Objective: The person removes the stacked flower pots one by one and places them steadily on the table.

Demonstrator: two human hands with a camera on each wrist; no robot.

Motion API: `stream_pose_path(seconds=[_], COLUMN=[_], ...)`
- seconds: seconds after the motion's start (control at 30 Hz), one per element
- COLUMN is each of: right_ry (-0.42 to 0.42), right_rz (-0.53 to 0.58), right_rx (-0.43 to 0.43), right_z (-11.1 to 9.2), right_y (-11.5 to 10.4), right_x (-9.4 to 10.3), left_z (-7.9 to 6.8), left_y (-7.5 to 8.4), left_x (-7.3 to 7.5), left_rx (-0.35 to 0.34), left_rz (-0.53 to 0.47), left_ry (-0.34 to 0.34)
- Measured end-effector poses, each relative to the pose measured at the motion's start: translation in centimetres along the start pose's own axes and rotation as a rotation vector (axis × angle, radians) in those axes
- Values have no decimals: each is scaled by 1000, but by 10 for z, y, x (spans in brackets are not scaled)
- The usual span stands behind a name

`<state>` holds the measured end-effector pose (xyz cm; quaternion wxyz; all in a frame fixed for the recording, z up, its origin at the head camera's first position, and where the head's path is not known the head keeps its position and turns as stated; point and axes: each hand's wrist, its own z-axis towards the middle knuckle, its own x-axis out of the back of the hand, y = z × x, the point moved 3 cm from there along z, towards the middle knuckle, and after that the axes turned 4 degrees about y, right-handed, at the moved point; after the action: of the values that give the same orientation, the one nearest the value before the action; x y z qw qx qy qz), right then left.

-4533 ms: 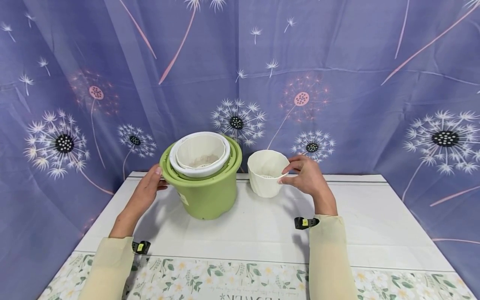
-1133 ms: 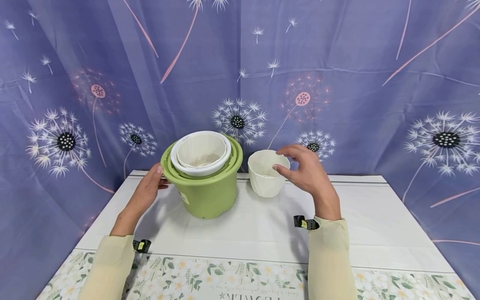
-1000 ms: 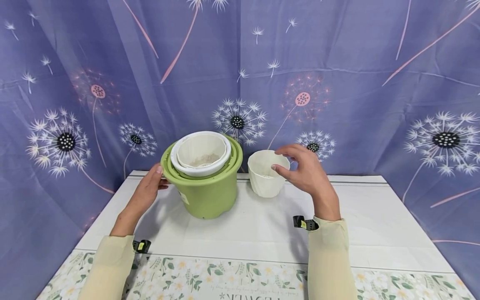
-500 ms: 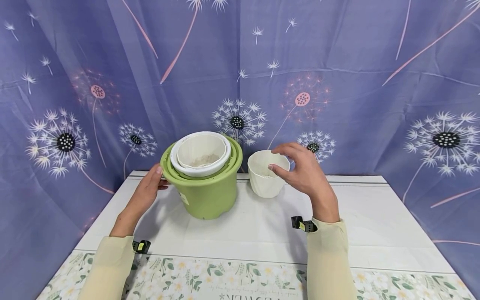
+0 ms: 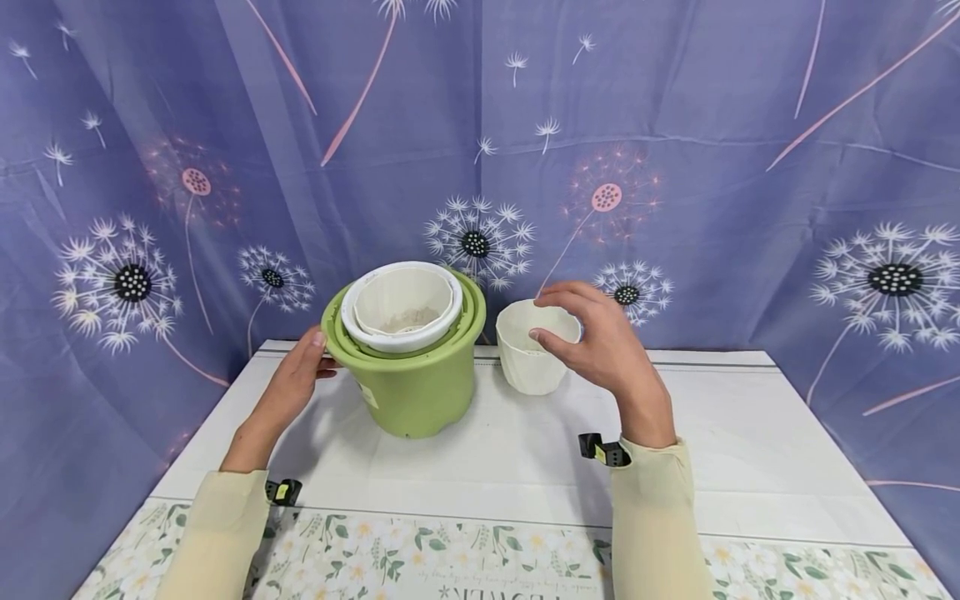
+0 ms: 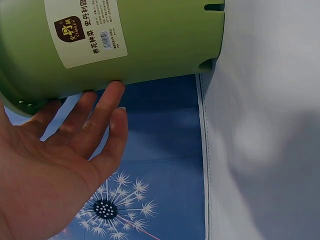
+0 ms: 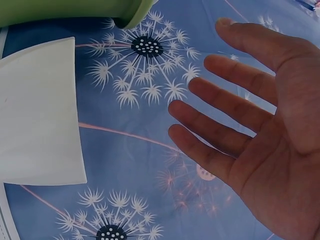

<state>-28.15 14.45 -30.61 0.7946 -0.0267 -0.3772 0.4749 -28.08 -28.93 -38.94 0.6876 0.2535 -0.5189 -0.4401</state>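
Observation:
A large green flowerpot [image 5: 416, 400] stands upright at the back left of the table. Nested in it are another green rim, a white pot [image 5: 401, 340] and an off-white inner pot [image 5: 405, 300]. My left hand [image 5: 294, 371] rests its thumb and loosely extended fingers against the flowerpot's left side, by the rim; the left wrist view shows fingertips [image 6: 116, 86] at its labelled wall. A small off-white ribbed pot [image 5: 528, 367] stands to the right. Over its right rim hovers my right hand [image 5: 603, 337], thumb and fingers spread; the right wrist view [image 7: 42, 115] shows a gap.
The white tabletop [image 5: 712, 450] extends right of the small pot. A flowered cloth strip [image 5: 420, 554] lines the front. Directly behind the pots hangs a purple-blue dandelion curtain [image 5: 675, 167].
My right hand pinched the small pot's rim in the oldest frame. It has let go, spread its fingers and drifted left and slightly up. The left hand and the pots stay put.

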Motion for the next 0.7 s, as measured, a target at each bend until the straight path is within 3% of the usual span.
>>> stream_pose_path(seconds=[0.7], right_ry=[2], right_rz=[-25], right_rx=[44], right_z=[5], right_y=[-17], right_x=[-3], left_z=[1], left_y=[-2], left_x=[-1], left_rx=[3], left_rz=[0], left_ry=[12])
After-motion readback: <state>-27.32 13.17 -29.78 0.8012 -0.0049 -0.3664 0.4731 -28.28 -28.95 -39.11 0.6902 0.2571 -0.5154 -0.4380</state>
